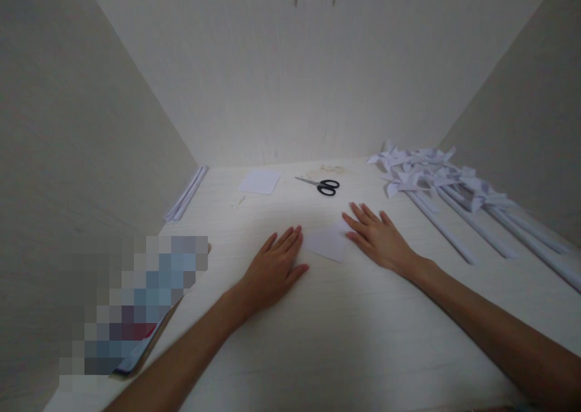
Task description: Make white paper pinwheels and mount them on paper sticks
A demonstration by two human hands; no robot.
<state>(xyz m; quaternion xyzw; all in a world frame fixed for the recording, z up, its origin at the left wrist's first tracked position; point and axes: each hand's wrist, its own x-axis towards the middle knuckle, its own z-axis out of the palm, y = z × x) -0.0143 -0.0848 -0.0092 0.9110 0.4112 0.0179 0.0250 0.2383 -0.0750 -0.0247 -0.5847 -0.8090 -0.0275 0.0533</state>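
Note:
My left hand (275,267) lies flat on the white table, fingers stretched out, just left of a small white paper square (327,242). My right hand (379,238) rests flat on the other side, fingers extended, its fingertips touching the square's right edge. Neither hand holds anything. Black-handled scissors (321,186) lie shut beyond the square, toward the back wall.
A second white paper sheet (259,181) lies at the back left. White paper strips (187,193) lean along the left wall. Several white paper pinwheels on rolled sticks (447,185) are piled at the right. A blurred-out object (136,303) sits at the near left.

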